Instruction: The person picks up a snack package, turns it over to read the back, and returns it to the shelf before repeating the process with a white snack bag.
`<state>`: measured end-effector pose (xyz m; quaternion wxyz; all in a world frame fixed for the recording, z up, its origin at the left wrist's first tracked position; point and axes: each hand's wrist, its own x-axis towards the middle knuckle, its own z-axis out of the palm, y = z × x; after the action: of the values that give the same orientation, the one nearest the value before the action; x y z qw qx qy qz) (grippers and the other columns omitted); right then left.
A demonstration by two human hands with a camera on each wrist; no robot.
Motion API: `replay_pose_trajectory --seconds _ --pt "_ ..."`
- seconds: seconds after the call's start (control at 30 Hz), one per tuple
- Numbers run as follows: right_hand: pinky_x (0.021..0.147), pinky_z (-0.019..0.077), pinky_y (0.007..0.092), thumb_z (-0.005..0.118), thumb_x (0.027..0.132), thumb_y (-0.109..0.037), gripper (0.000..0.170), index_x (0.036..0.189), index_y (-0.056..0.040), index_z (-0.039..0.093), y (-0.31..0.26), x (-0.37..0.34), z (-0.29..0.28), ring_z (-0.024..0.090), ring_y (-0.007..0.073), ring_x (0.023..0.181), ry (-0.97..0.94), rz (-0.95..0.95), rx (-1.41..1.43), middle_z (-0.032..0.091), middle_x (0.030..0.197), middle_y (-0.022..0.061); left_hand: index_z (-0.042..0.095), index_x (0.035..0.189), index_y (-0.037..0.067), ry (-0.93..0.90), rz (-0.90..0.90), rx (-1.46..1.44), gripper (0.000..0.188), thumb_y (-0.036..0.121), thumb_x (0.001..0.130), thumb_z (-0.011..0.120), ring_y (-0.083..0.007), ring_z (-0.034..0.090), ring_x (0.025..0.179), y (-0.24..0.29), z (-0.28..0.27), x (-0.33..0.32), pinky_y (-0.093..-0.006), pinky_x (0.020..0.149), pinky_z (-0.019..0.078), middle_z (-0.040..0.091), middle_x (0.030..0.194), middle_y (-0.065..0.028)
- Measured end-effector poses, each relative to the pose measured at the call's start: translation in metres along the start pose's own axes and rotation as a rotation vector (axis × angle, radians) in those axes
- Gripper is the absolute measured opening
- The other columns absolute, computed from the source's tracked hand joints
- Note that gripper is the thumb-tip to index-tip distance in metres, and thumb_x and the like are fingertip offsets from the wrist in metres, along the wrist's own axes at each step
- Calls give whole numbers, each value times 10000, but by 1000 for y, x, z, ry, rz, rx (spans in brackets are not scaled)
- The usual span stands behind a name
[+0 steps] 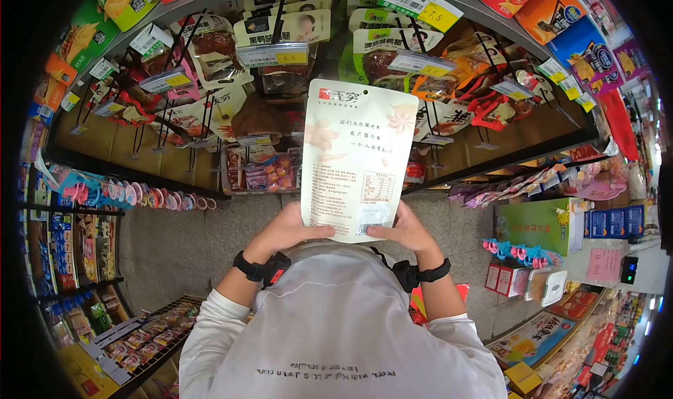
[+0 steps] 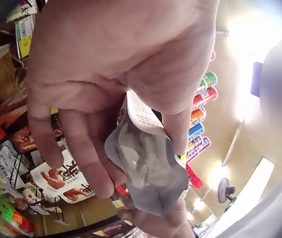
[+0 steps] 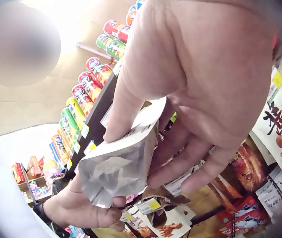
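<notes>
A white snack pouch (image 1: 361, 160) with red-brown print, a nutrition table and a barcode stands upright before my chest, its printed back toward the head camera. My left hand (image 1: 284, 227) grips its lower left corner, thumb across the printed side and fingers behind. At the lower right corner my right hand (image 1: 406, 232) holds it the same way, thumb near the barcode. Both wrist views look at the pouch's silvery bottom (image 2: 148, 166), creased and folded inward, between the left hand (image 2: 126, 54) and, in its own view, the right hand (image 3: 205, 74). The pouch's front is hidden from the head view.
Ahead, hanging meat-snack packs (image 1: 280, 31) fill a shelf with price tags (image 1: 424, 10) on its edge. Hair bands (image 1: 161, 194) hang at left above a rack of small packets (image 1: 144, 339). A green box (image 1: 540, 224) stands at right. Grey floor (image 1: 175, 241) lies below.
</notes>
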<state>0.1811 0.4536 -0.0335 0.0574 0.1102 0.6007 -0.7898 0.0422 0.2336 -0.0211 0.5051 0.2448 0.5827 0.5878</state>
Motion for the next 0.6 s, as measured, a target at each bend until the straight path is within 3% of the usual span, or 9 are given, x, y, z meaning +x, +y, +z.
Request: replay_pose_trajectory --seconds 0.6 --pt "996 374 319 734 751 -18 696 1341 -4 365 0 -14 0 462 144 1165 37 4 17 501 1279 63 546 1205 -13 40 49 -6 437 63 803 699 -130 578 997 -2 14 3 -281 862 472 629 1125 -75"
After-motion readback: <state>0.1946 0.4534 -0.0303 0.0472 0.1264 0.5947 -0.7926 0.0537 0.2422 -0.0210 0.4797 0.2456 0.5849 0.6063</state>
